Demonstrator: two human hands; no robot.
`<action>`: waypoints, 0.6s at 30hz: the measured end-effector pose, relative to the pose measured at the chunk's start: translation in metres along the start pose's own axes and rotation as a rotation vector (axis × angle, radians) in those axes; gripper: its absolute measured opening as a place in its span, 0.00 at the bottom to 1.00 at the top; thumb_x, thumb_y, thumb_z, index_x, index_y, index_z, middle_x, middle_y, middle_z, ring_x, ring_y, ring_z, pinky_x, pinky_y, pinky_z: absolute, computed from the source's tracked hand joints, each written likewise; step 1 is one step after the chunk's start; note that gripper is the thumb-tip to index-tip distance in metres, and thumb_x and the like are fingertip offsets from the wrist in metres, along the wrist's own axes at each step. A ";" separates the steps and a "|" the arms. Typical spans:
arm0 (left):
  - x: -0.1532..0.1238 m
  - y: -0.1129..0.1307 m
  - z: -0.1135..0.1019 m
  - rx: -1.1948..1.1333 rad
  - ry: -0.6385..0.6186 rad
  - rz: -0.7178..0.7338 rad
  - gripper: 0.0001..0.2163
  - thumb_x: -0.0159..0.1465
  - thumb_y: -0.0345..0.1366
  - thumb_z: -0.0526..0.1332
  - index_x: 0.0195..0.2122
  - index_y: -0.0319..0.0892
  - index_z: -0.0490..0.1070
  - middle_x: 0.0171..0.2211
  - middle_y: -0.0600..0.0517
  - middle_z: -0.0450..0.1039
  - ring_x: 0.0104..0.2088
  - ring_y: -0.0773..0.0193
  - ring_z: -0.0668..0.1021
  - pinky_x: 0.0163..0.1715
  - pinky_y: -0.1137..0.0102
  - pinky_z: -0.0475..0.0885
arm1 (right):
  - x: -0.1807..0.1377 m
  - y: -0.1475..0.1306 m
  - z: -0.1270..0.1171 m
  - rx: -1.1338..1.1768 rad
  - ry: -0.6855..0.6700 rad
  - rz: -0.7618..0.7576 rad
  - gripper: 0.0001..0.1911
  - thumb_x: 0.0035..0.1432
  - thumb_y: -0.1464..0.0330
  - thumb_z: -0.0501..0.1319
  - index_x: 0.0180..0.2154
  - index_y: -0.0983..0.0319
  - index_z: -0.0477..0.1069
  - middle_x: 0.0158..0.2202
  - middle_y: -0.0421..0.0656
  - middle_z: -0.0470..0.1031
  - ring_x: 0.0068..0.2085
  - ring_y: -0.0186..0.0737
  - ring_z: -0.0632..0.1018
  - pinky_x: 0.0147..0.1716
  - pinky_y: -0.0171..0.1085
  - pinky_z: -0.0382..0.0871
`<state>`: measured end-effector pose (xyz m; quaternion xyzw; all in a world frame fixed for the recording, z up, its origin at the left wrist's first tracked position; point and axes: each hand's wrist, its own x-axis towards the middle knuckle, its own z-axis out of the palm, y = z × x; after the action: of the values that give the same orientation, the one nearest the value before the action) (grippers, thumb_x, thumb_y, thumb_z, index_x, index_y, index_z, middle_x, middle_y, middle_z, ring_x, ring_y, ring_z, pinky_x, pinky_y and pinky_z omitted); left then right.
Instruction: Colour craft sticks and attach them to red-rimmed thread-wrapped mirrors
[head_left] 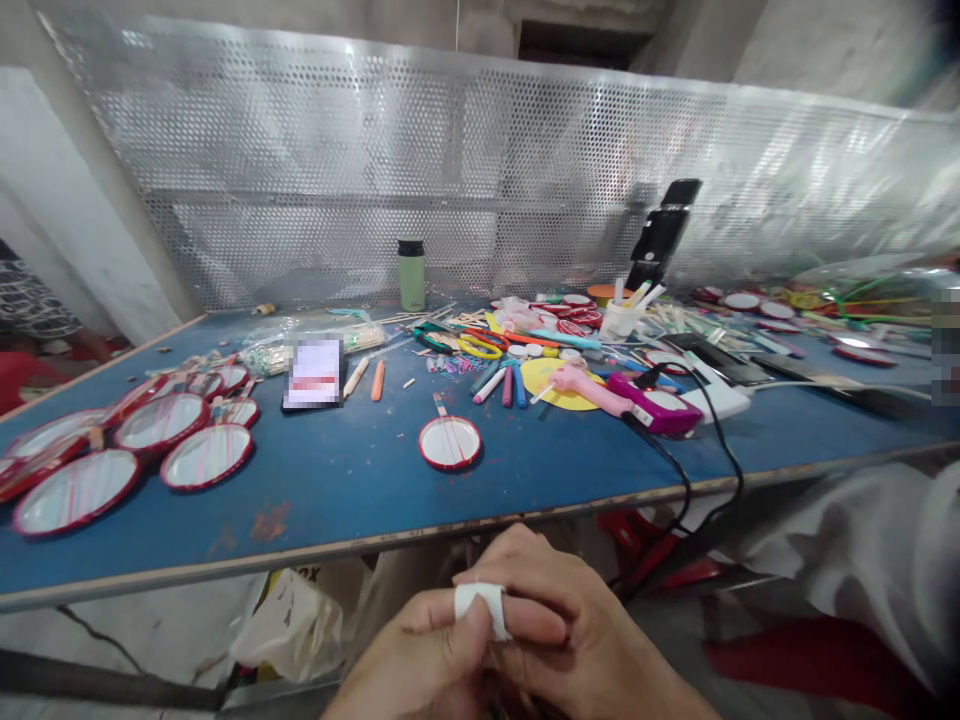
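Note:
My left hand (435, 640) and my right hand (570, 610) are together in front of the table's near edge, both closed. A white band (482, 608), like tape or a bandage, wraps around a finger that seems to be my left index. My left thumb presses against this band. The fingers of my right hand curl close around the left fingertips. Whatever may lie between the hands is hidden. On the table beyond them, a round red-rimmed piece with a pale face (450, 442) lies nearest, a short stick at its top.
More red-rimmed rounds (161, 420) overlap at left, near a phone (313, 372). Markers (508, 385), yellow-handled scissors (480, 346), a pink glue gun (581, 385) and a purple box (654, 403) with black cables occupy the middle and right. A green bottle (411, 275) stands behind.

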<state>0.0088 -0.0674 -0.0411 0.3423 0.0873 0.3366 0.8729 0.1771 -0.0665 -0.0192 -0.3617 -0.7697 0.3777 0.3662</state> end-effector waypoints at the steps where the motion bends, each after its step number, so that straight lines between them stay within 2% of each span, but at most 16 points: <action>1: 0.000 0.001 0.001 -0.013 -0.010 0.004 0.15 0.67 0.44 0.62 0.48 0.41 0.82 0.44 0.40 0.82 0.51 0.48 0.80 0.59 0.55 0.65 | -0.001 -0.001 0.000 0.029 -0.003 0.000 0.10 0.60 0.65 0.67 0.45 0.54 0.78 0.38 0.40 0.79 0.40 0.38 0.76 0.42 0.38 0.65; 3: 0.000 0.002 0.002 -0.029 -0.024 0.003 0.15 0.66 0.44 0.62 0.48 0.42 0.81 0.45 0.40 0.82 0.51 0.49 0.80 0.59 0.55 0.64 | -0.002 -0.001 -0.002 0.031 -0.012 0.013 0.10 0.61 0.64 0.66 0.46 0.52 0.78 0.39 0.39 0.79 0.41 0.38 0.76 0.43 0.37 0.65; 9: -0.001 -0.003 -0.001 -0.048 -0.028 -0.034 0.16 0.67 0.43 0.61 0.50 0.42 0.81 0.38 0.41 0.83 0.46 0.50 0.82 0.57 0.55 0.66 | -0.003 -0.002 -0.009 -0.169 -0.027 0.031 0.14 0.58 0.64 0.69 0.48 0.52 0.76 0.44 0.39 0.76 0.46 0.38 0.74 0.47 0.37 0.64; 15: -0.002 -0.002 -0.001 -0.078 -0.018 -0.066 0.15 0.67 0.43 0.62 0.50 0.43 0.80 0.41 0.41 0.82 0.46 0.51 0.82 0.56 0.55 0.66 | 0.000 -0.006 -0.010 0.008 -0.104 0.083 0.06 0.61 0.65 0.66 0.40 0.56 0.79 0.38 0.39 0.75 0.41 0.36 0.75 0.40 0.34 0.67; 18: -0.005 -0.002 -0.001 -0.113 0.003 -0.066 0.15 0.66 0.44 0.62 0.49 0.43 0.81 0.44 0.41 0.82 0.49 0.50 0.81 0.55 0.57 0.67 | -0.006 -0.001 -0.007 0.164 -0.041 0.133 0.08 0.60 0.66 0.65 0.42 0.58 0.79 0.39 0.42 0.78 0.40 0.39 0.77 0.38 0.34 0.71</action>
<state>0.0056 -0.0712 -0.0442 0.2889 0.0806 0.3125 0.9013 0.1854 -0.0699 -0.0171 -0.3731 -0.7178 0.4702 0.3529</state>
